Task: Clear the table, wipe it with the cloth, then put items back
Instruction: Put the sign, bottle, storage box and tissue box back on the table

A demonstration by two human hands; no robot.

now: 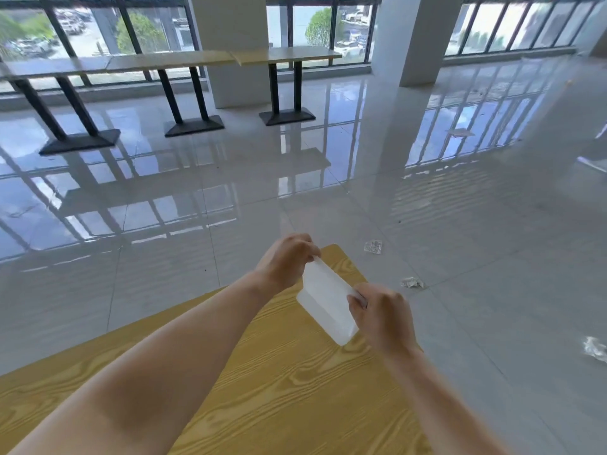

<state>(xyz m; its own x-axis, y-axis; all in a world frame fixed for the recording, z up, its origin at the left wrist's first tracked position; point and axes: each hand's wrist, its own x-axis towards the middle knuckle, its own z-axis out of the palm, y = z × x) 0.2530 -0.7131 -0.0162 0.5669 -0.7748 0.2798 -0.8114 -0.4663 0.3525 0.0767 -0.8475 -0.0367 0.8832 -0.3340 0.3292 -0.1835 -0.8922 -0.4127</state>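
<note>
The cloth (323, 302) is white, smooth and folded into a flat rectangle. The left hand (284, 259) pinches its far corner with curled fingers. The right hand (382, 315) pinches its near edge. Below both grips is the yellow wood-grain table (279, 372).

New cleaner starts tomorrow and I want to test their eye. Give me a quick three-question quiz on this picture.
1. True or false: the left hand and the right hand both pinch the white cloth.
2. Fill in: the cloth is held near the wooden table's far ____.
3. Where do the crumpled scraps lie?
A. on the table
B. on the floor
C. on the long tables by the windows

Key: 1 true; 2 corner; 3 B.
</note>
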